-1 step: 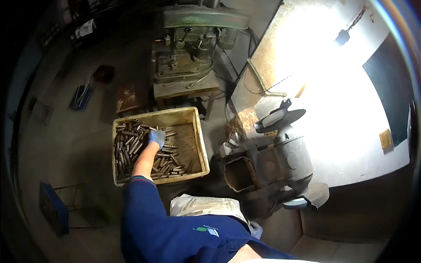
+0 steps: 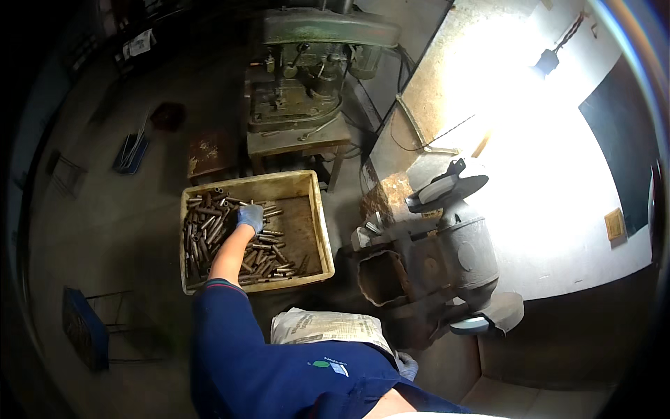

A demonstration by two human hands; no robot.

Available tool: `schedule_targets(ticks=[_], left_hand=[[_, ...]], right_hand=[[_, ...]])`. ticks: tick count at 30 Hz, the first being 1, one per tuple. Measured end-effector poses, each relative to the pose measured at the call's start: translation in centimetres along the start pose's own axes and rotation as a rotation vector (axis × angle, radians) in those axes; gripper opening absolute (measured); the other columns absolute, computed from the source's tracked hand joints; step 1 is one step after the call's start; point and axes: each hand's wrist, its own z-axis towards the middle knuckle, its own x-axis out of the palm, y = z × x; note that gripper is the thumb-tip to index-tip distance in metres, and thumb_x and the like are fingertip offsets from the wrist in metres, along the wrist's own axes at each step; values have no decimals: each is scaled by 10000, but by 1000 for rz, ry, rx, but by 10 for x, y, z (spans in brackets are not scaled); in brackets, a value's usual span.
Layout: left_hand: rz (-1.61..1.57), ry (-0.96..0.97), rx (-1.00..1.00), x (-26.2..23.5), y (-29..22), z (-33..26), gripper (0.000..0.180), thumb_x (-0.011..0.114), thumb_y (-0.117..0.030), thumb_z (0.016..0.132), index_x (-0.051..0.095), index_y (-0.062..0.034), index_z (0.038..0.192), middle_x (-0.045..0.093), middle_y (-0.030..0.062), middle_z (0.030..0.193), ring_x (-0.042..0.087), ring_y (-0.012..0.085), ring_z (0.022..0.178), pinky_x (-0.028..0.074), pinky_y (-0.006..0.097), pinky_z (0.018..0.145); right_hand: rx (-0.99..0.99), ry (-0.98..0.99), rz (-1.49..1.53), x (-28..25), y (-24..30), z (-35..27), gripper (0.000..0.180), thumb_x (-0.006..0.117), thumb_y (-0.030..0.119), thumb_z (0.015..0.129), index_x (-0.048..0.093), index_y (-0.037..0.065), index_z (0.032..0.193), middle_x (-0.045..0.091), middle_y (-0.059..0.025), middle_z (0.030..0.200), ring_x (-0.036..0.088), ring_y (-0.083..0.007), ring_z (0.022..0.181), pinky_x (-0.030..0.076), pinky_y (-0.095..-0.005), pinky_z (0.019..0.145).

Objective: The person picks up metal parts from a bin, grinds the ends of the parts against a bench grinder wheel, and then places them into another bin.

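Observation:
My left hand (image 2: 250, 217), in a blue-grey work glove, reaches into a pale yellowish plastic bin (image 2: 322, 241). It rests on a heap of short dark metal tubes (image 2: 209, 227), which fills the bin's left and middle. Its fingertips are lost among the pieces, so whether they grip one is hidden. Close to my body at the lower right, my gloved right hand (image 2: 407, 366) hangs beside a newspaper-like sheet (image 2: 328, 327) across my front. Only part of that hand shows, and its fingers are too unclear to read.
A grinding machine (image 2: 460, 255) with round wheels stands right of the bin. Behind the bin, a green drill press (image 2: 300, 84) sits on a small table (image 2: 300, 143). A blue tray on legs (image 2: 87, 328) is at the left. Bright light falls on the right-hand wall (image 2: 544, 237).
The view has shifted very slightly. My left hand stays on the tubes, and my right hand keeps its place.

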Motion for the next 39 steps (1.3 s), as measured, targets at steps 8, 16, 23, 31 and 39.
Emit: schedule_targets(ticks=[8,16,23,31,39], left_hand=[[-1374,-96,120,-81,-17,-31,212,733,-172,739,660,-4,844,651,53,694,588,123,560,493,278,519],[-1712,814,679,-186,-223,-120,296,621,-167,820,604,55,1014,649,100,804,605,125,656,508,228,576],[-1590,1296,674,-182,-327,-176,293,592,-215,837,582,24,1006,644,113,760,610,129,601,483,211,521],[-1478,1657,627,-159,-372,-203,211,555,-157,875,591,50,892,624,147,698,578,144,514,461,202,452],[-1419,1722,498,-154,-395,-217,193,568,-155,869,596,36,879,616,127,662,570,159,481,466,221,436]], right_hand=[[-109,21,-101,-8,71,-14,273,658,206,771,667,-22,922,668,-167,886,635,-239,826,478,-337,768],[-956,-177,-26,-19,209,14,255,702,46,679,648,-13,921,630,-188,1022,618,-325,965,518,-338,804],[-704,-445,143,-36,205,-7,351,765,45,636,646,-4,963,589,-197,1096,620,-310,977,529,-351,791],[-634,-652,47,-48,171,-25,311,760,114,674,640,-3,936,538,-238,1185,571,-352,1066,467,-369,902],[-565,-825,45,-49,168,-32,288,757,114,677,645,15,923,578,-181,1017,596,-303,928,491,-347,808]])
